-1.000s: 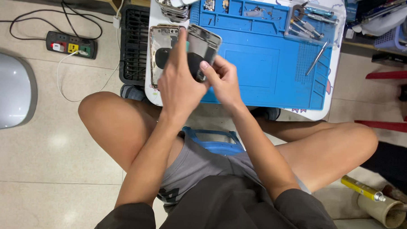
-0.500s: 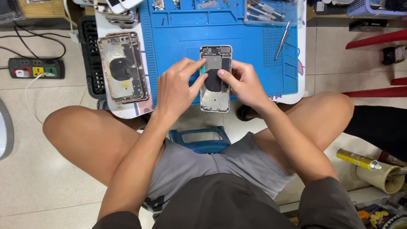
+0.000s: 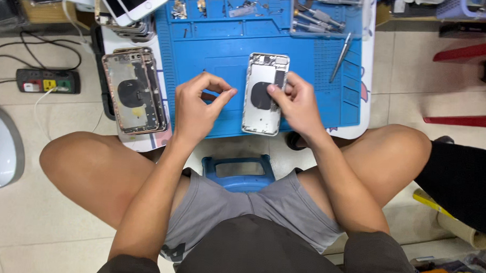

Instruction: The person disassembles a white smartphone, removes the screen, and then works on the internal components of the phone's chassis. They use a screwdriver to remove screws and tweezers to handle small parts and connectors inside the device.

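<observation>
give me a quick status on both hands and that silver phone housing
Left hand off it, fingers pinched, empty. Right hand touching silver phone housing flat on blue mat. Nothing obstructing.
</observation>
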